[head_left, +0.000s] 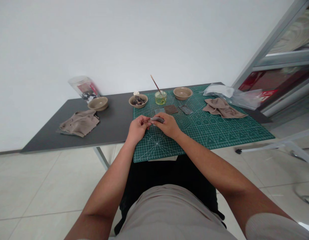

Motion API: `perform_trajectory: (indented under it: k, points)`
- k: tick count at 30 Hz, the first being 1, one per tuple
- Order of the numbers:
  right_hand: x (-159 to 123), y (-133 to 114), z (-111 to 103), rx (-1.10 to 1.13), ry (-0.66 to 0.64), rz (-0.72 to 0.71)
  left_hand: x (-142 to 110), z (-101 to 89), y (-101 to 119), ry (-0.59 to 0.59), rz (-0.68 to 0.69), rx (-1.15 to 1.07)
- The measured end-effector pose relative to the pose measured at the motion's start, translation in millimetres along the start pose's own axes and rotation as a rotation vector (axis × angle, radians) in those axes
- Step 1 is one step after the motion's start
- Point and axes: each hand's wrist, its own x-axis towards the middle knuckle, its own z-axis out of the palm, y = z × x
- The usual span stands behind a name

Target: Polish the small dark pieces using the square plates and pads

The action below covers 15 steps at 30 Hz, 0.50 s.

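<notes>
Both hands meet over the near left part of the green cutting mat (219, 131). My left hand (137, 128) and my right hand (168, 125) pinch a small, flat grey piece (157, 119) between their fingertips, one at each end. Just beyond them on the mat lie two dark flat pieces (171, 109) (186, 109). A small glass of greenish liquid (160, 97) with a brush (156, 84) standing in it sits behind those.
On the dark table (114, 123) stand a bowl of small dark bits (138, 100), an empty tan bowl (183, 93) and another tan bowl (97, 103). Brown cloths lie at left (79, 123) and right (222, 108). A tipped clear jar (83, 87) and plastic bags (234, 95) sit at the back.
</notes>
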Motion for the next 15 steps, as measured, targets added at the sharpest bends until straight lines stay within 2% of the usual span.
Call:
perform_trajectory:
  k: [7, 15]
  points:
    - [0.6, 0.5, 0.6, -0.042, -0.032, -0.030, 1.3, -0.3, -3.0, -0.013, -0.008, 0.004]
    - [-0.4, -0.6, -0.4, -0.029, -0.002, 0.018, 1.0, -0.6, -4.0, -0.019, 0.003, 0.032]
